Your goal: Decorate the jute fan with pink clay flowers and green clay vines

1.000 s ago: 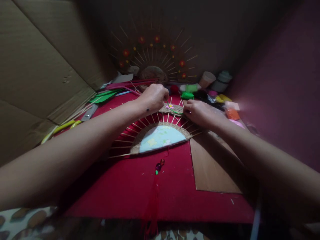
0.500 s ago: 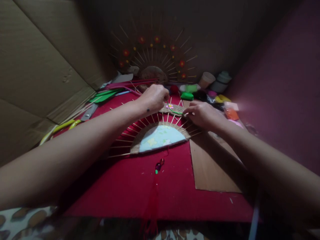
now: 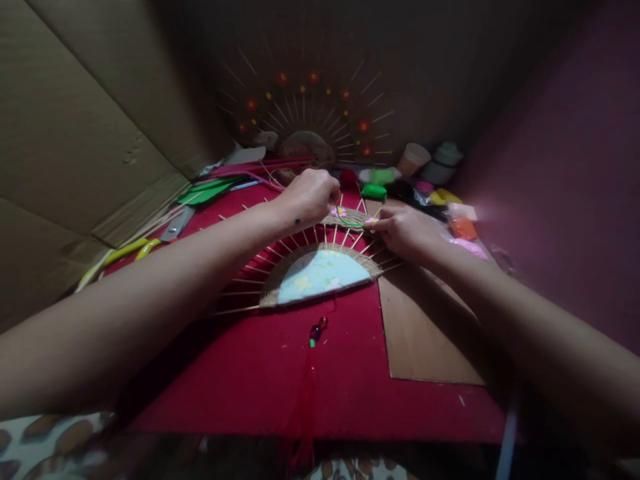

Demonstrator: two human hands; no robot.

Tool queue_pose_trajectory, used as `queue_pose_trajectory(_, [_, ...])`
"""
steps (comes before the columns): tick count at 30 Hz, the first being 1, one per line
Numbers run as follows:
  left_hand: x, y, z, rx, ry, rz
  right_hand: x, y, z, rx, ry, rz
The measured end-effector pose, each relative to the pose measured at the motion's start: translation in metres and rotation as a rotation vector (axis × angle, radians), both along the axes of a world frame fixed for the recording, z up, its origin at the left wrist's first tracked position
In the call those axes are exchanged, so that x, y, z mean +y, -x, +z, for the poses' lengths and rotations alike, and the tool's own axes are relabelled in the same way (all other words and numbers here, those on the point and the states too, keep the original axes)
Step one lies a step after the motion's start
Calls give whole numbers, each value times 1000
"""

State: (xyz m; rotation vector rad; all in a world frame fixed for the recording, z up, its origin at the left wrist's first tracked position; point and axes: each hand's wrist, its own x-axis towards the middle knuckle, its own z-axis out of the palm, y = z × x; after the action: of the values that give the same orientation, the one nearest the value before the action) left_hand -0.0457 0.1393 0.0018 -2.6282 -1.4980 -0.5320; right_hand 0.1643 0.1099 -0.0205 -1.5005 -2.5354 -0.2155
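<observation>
A fan of thin sticks with a pale blue, flower-patterned half-disc (image 3: 327,270) lies before me, a woven band (image 3: 357,217) running across its sticks. On the band sit a pink flower (image 3: 339,212) and a second pink flower (image 3: 371,221). My left hand (image 3: 313,193) is closed above the band, pinching one end of a thin green strand (image 3: 350,223). The strand curves along the band to my right hand (image 3: 407,230), whose fingertips press it down beside the second flower. The curled fingers of my left hand hide part of the band.
A beaded red tassel (image 3: 313,373) hangs below the fan on the red tabletop (image 3: 230,387). Cardboard (image 3: 425,340) lies at right. Yellow-handled scissors (image 3: 150,247) lie at left. Behind are a plastic cup (image 3: 414,160), clay packets and a second stick fan (image 3: 305,143).
My right fingertips have shifted slightly, so the second pink flower now shows beside them. My left hand stays almost where it was, with the green strand still in it.
</observation>
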Motion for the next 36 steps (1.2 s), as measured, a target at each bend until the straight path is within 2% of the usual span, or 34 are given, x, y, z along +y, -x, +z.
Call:
queue_pose_trajectory(5, [1,-1,1,27,-3,-3,2,-3,1,7,-24,-6])
queue_pose_trajectory(12, [2,-3,0,7,-10,-4,-6,0,5,-90,-29,-6])
queue_pose_trajectory(18, [1,-1,-1,-29,-14,-21,-2,-2,-3,-175,-38,26])
queue_pose_trajectory(22, [3,1,-3,-26,-14,-17,0,-4,-8,-126,-33,45])
queue_pose_trajectory(25, [7,2,-6,0,-26,-15,-1,-2,-5,-51,-43,26])
queue_pose_trajectory(36, [3,3,-5,-3,10,9,7,26,0,-18,-23,49])
